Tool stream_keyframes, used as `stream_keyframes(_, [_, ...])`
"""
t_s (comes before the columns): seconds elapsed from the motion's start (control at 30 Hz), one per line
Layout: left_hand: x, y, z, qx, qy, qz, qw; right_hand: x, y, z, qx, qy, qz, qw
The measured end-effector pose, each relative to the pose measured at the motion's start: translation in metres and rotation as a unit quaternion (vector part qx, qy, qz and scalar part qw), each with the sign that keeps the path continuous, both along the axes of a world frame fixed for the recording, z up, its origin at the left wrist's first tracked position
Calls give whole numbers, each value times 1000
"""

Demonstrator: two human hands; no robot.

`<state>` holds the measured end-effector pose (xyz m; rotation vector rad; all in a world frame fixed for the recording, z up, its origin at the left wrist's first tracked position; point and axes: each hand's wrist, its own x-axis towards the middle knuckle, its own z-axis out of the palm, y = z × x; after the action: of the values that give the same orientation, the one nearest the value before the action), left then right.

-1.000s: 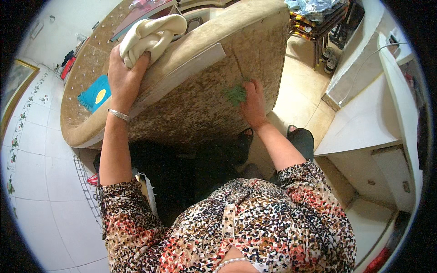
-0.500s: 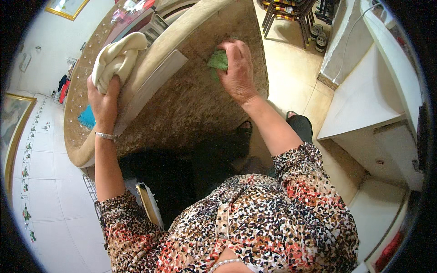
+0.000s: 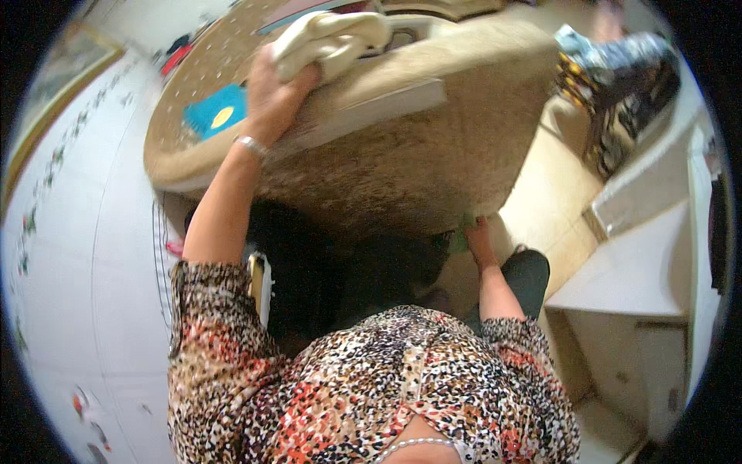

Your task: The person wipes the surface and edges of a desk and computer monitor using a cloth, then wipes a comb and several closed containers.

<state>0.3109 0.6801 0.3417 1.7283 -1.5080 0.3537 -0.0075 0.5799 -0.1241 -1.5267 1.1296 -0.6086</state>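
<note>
A bunched cream cloth (image 3: 340, 40) lies over the thick rim of the brown plush-covered furniture (image 3: 402, 155), and my left hand (image 3: 277, 94) is closed on its near end. Low down, by the lower right part of the plush side, my right hand (image 3: 481, 241) grips a soft green piece (image 3: 462, 232); blur and the fingers hide whether it is a cloth or a sponge. A pale flat strip (image 3: 379, 114) runs along the plush side just under the rim.
A blue item with a yellow spot (image 3: 216, 113) lies on the tan top. Stacked chairs (image 3: 587, 85) with cloth on them stand at the far right. A white cabinet (image 3: 634, 271) is on my right, a white tiled wall (image 3: 85, 271) on my left. My leg (image 3: 527, 280) shows below.
My right hand has moved down from the upper plush side to its lower part, with the green piece in it. The view has turned; my left hand still holds the cream cloth.
</note>
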Motion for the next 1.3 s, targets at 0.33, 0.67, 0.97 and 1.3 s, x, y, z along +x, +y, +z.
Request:
stream_keyframes(0.33, [66,97,74,-235,206,-146,939,-68,-48,-46,-126,153,48,979])
stream_keyframes(0.67, [94,406,102,-164,358,74,916,-69,-56,-92,51,73,84,992])
stream_keyframes(0.97, [74,467,-116,222,164,507,816,-66,-33,10,160,-30,107,981])
stream_keyframes(1.3, [-102,229,-142,105,249,-21,963,-4,40,246,121,-207,192,952])
